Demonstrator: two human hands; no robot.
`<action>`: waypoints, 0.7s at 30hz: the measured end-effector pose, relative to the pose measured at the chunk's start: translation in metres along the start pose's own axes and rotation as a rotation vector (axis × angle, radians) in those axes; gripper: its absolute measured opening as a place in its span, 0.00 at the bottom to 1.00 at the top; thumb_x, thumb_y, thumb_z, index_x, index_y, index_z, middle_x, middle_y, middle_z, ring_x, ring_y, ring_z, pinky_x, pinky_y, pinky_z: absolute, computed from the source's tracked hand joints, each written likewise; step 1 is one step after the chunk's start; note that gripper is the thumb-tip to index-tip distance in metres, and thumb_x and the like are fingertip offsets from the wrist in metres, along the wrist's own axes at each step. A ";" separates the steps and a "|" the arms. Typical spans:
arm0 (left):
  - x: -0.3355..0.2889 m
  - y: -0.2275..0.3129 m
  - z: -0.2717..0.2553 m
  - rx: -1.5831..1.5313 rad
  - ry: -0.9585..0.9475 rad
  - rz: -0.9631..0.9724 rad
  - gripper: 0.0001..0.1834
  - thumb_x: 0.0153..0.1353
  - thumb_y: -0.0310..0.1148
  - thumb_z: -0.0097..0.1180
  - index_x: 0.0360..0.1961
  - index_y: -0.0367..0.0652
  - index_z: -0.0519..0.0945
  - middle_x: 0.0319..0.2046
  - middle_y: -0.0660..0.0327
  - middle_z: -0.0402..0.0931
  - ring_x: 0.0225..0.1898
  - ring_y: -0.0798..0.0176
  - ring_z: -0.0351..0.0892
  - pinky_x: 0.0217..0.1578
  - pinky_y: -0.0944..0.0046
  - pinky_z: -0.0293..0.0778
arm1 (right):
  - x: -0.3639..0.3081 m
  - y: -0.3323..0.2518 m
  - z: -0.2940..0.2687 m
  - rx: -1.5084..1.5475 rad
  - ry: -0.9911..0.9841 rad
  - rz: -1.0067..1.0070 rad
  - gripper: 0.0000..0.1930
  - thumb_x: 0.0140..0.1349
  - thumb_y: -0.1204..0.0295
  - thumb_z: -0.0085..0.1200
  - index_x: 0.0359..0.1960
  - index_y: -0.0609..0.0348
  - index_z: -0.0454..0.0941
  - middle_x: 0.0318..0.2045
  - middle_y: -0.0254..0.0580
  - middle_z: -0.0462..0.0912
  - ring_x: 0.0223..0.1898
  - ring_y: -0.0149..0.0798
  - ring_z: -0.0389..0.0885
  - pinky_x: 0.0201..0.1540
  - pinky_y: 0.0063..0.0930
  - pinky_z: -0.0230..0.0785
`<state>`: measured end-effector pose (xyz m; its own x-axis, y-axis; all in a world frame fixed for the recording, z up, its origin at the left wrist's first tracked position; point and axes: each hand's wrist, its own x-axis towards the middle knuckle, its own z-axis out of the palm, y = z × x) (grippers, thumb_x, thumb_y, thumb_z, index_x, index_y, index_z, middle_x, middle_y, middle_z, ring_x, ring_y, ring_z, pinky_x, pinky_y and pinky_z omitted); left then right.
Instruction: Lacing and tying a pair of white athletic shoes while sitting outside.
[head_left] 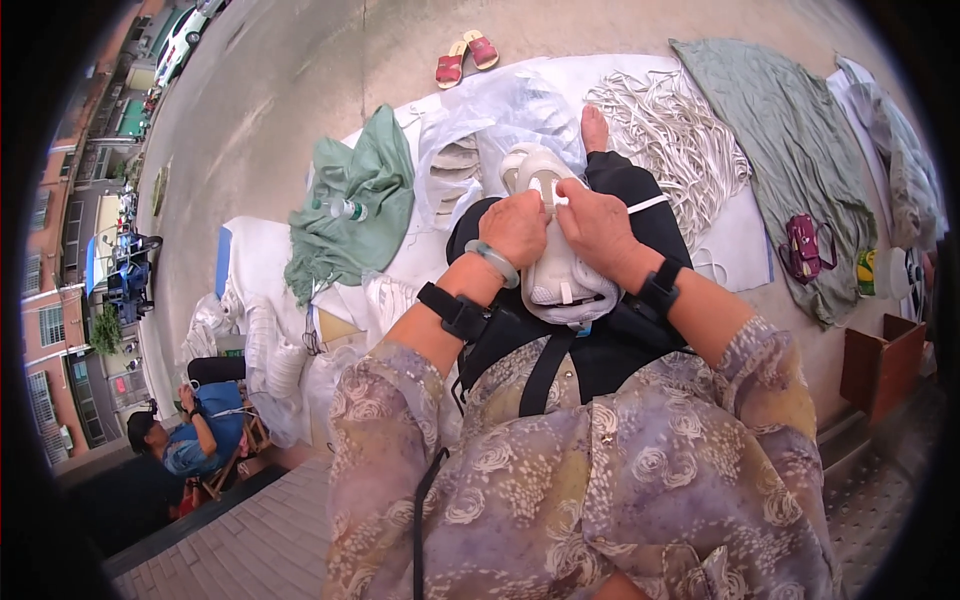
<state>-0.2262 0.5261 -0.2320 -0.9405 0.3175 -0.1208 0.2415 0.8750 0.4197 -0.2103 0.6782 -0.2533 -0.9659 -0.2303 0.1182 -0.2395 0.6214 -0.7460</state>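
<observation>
A white and beige sneaker lies across my lap, its toe away from me and its heel toward my body. My left hand is closed in a pinch over the shoe's lacing area. Opposite it, my right hand pinches the white shoelace, and a loose length sticks out to the right over my knee. White lacing shows between the two sets of fingertips. What the left fingers grip is mostly covered, but it appears to be the lace.
A pile of white laces lies beyond my right knee. Plastic-bagged shoes and a green cloth sit at the left. Red sandals stand on the far ground. A purple bag rests on fabric at right. A person sits at left.
</observation>
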 end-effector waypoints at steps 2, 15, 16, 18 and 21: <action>-0.002 -0.010 -0.004 -0.003 -0.022 -0.006 0.08 0.53 0.34 0.52 0.26 0.39 0.73 0.25 0.48 0.76 0.30 0.44 0.75 0.32 0.50 0.69 | -0.013 -0.017 -0.024 -0.029 -0.063 -0.023 0.16 0.54 0.61 0.47 0.38 0.60 0.67 0.26 0.53 0.77 0.31 0.54 0.77 0.34 0.43 0.68; -0.024 -0.026 -0.005 -0.171 0.097 0.058 0.07 0.54 0.31 0.49 0.26 0.38 0.70 0.23 0.47 0.73 0.28 0.42 0.73 0.30 0.50 0.67 | -0.054 -0.013 -0.041 -0.246 -0.166 -0.140 0.32 0.44 0.46 0.56 0.41 0.61 0.69 0.30 0.47 0.70 0.33 0.46 0.74 0.32 0.36 0.68; -0.026 -0.020 -0.003 -0.179 0.108 0.011 0.08 0.54 0.32 0.49 0.26 0.38 0.70 0.23 0.47 0.73 0.29 0.42 0.73 0.30 0.49 0.67 | -0.059 -0.013 -0.040 -0.287 -0.135 -0.201 0.32 0.44 0.47 0.57 0.41 0.61 0.68 0.30 0.47 0.70 0.32 0.46 0.74 0.31 0.36 0.68; -0.025 -0.006 0.002 -0.144 0.128 -0.051 0.08 0.55 0.32 0.47 0.27 0.37 0.71 0.24 0.45 0.73 0.30 0.41 0.74 0.31 0.48 0.67 | -0.067 -0.011 -0.037 -0.344 -0.144 -0.218 0.31 0.46 0.48 0.56 0.43 0.62 0.66 0.30 0.48 0.69 0.28 0.48 0.74 0.28 0.37 0.69; -0.017 -0.001 0.022 -0.046 0.217 -0.118 0.08 0.55 0.32 0.45 0.29 0.36 0.71 0.25 0.44 0.75 0.32 0.40 0.74 0.34 0.47 0.68 | -0.061 -0.006 -0.036 -0.361 -0.190 -0.152 0.31 0.50 0.47 0.54 0.43 0.62 0.66 0.30 0.48 0.69 0.28 0.49 0.75 0.28 0.37 0.69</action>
<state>-0.2054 0.5277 -0.2498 -0.9920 0.1243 0.0224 0.1208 0.8820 0.4555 -0.1536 0.7154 -0.2322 -0.8899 -0.4521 0.0608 -0.4290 0.7842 -0.4484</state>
